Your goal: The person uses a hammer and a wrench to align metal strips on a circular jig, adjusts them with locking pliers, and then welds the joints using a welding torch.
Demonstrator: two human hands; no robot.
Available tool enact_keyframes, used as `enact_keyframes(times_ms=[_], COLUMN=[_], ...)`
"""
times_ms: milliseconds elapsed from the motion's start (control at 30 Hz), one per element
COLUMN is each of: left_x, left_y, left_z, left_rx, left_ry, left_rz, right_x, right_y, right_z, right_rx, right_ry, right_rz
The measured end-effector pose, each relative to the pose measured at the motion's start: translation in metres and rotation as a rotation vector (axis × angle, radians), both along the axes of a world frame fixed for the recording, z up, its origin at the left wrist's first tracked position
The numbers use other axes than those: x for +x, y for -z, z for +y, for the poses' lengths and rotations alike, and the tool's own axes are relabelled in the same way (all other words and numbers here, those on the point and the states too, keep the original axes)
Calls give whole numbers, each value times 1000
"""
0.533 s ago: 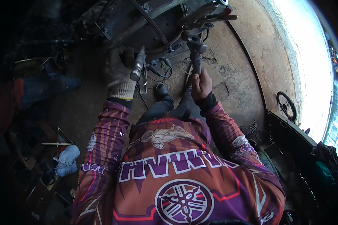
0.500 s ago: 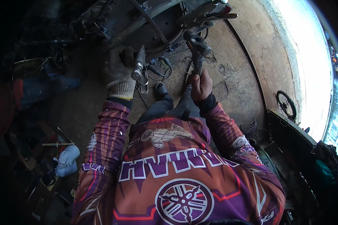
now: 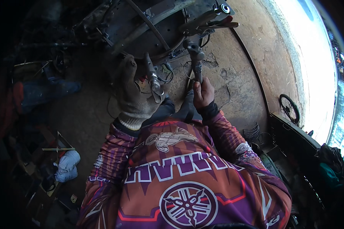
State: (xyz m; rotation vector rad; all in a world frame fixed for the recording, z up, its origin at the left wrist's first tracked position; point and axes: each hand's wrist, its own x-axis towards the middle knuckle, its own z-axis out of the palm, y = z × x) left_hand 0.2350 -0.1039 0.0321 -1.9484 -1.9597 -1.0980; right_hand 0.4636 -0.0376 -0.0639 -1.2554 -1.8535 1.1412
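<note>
My right hand (image 3: 203,92), bare, is closed around the handle of a hammer (image 3: 197,54); its head points up and away from me, near the edge of the metal workpiece. My left hand (image 3: 135,101) wears a knitted work glove with a dark palm. Its fingers point away from me, and a slim grey metal tool (image 3: 153,78) with a stepped, rounded end lies between them and the thumb. What kind of tool it is, I cannot make out. Beyond both hands stands a dark metal frame (image 3: 151,24) with bars and a plate.
Pliers-like clamps (image 3: 218,26) grip the frame's right edge. Cables (image 3: 167,72) lie on the floor below it. A white bundle (image 3: 67,166) sits at the lower left. On the right are a wheel (image 3: 289,108) and a dark low wall (image 3: 294,129).
My left hand has moved nearer to me and slightly right, its grey tool tilting as it came. The hammer has shifted a little left, and its head has turned.
</note>
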Motion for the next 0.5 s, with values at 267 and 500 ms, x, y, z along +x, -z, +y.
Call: enact_keyframes(times_ms=[267,500], left_x=[0,5], left_y=[-20,-22], left_z=[29,32], left_rx=[44,132], left_ry=[120,71], left_rz=[-229,-304], right_x=[21,40], right_y=[-67,-87], right_z=[14,77], right_rx=[-23,27], right_ry=[-92,223], right_rz=[-163,-173])
